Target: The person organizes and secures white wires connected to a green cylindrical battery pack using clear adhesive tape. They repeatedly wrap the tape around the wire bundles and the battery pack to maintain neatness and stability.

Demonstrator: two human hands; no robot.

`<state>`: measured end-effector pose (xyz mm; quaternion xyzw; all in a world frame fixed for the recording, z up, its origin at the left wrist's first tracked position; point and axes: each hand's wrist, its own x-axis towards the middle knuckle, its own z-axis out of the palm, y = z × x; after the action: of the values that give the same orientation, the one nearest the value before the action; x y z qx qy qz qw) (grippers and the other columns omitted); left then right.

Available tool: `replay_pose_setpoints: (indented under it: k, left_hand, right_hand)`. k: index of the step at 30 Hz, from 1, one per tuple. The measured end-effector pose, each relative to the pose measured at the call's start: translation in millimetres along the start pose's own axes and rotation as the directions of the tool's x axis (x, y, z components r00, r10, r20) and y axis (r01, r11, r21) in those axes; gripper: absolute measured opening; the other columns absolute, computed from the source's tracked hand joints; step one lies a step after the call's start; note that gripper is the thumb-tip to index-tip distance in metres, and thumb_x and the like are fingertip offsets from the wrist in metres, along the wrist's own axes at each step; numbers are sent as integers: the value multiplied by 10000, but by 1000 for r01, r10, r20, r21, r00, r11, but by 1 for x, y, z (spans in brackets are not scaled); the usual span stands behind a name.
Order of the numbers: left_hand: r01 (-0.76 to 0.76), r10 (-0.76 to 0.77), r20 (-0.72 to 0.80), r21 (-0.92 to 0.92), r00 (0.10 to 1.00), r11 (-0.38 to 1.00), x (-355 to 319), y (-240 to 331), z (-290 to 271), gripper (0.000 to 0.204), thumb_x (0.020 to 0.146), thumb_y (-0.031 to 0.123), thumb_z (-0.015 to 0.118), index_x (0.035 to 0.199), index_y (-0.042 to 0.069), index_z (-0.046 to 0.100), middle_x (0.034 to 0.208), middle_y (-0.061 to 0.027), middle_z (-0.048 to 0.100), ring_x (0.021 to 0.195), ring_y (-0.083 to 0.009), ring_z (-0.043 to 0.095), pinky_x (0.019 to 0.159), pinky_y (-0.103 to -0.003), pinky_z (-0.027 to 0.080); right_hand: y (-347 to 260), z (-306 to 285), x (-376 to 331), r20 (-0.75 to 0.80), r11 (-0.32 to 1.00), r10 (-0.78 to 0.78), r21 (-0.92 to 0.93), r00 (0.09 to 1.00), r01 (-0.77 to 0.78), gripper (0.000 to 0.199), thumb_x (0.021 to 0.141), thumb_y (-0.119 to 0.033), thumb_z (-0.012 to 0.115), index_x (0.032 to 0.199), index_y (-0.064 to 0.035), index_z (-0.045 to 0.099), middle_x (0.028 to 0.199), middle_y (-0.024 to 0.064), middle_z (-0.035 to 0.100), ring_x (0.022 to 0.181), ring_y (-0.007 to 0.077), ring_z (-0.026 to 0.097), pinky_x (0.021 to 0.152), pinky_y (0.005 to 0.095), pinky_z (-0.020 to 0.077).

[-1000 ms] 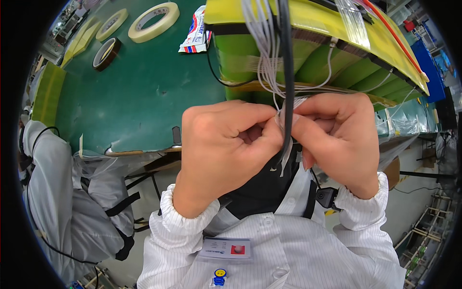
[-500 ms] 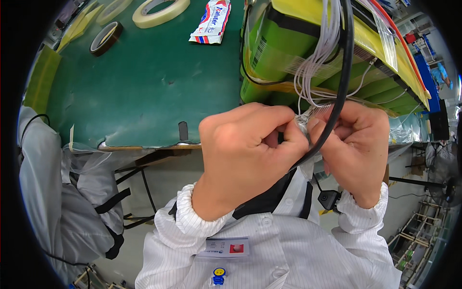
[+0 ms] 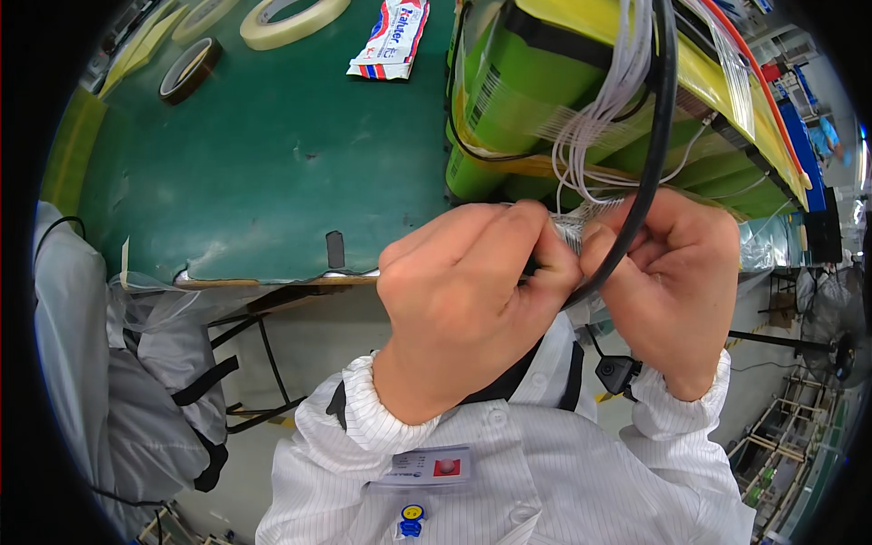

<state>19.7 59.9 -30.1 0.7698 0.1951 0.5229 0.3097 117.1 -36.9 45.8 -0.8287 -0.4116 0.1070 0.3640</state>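
A large battery pack [image 3: 495, 118] of green cells, with yellow sheets and clear tape on it, stands at the right of the green table. White thin wires [image 3: 622, 86] hang down its near side in a looped bundle. Just below, my left hand [image 3: 472, 304] and my right hand [image 3: 677, 282] face each other, fingertips pinched on the wire bundle's silvery white lower end [image 3: 570, 227]. Fingers cover much of that end, so its exact form cannot be made out. A thick black cable [image 3: 648, 168] curves down in front of my right fingers.
On the green table [image 3: 245, 182] lie a pale tape roll [image 3: 283, 36], a dark brown tape roll [image 3: 203, 80] and a white, red and blue sachet [image 3: 391, 41]. Pale grey clothing [image 3: 82, 363] hangs off the left edge. A red cable [image 3: 747, 59] runs along the pack's right side.
The table and pack have shifted slightly left in view. My left hand sits a little lower, its fingers rolled over further; both hands stay pinched at the wire end.
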Motion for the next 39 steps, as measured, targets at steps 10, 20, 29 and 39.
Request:
replay_pose_setpoints:
  k: [10, 20, 29, 39]
  left_hand:
    - [166, -158, -60, 152, 986, 974, 0, 4, -3, 96, 713, -26, 728, 801, -4, 696, 628, -63, 639, 492, -110, 567, 448, -257, 442]
    - [554, -442, 379, -267, 813, 789, 3, 14, -32, 137, 911, 25, 658, 968, -94, 694, 753, -70, 680, 591, -62, 597, 510, -198, 473]
    - [805, -539, 617, -302, 573, 511, 21, 15, -32, 149, 895, 37, 697, 964, -94, 682, 680, -57, 635, 488, -54, 532, 395, -195, 372]
    - [891, -565, 712, -197, 417, 409, 27, 12, -41, 177, 909, 91, 703, 926, -85, 686, 637, -43, 619, 455, -63, 524, 380, -202, 367]
  right_hand:
    - [13, 6, 0, -150, 991, -132, -4, 980, 133, 97, 685, -36, 672, 624, 19, 622, 484, 43, 553, 411, 90, 516, 426, 238, 398]
    - [5, -3, -5, 47, 971, 93, 217, 995, -101, 89, 798, -11, 662, 744, 57, 683, 551, 35, 613, 428, 21, 479, 422, 213, 368]
    - [16, -5, -5, 107, 956, 15, 288, 994, -45, 96, 814, -30, 678, 749, 41, 683, 489, 56, 566, 384, 73, 490, 417, 247, 380]
    - [23, -1, -4, 179, 899, -21, 434, 984, -59, 101, 778, -70, 652, 750, 24, 677, 492, 101, 559, 393, 163, 537, 459, 285, 424]
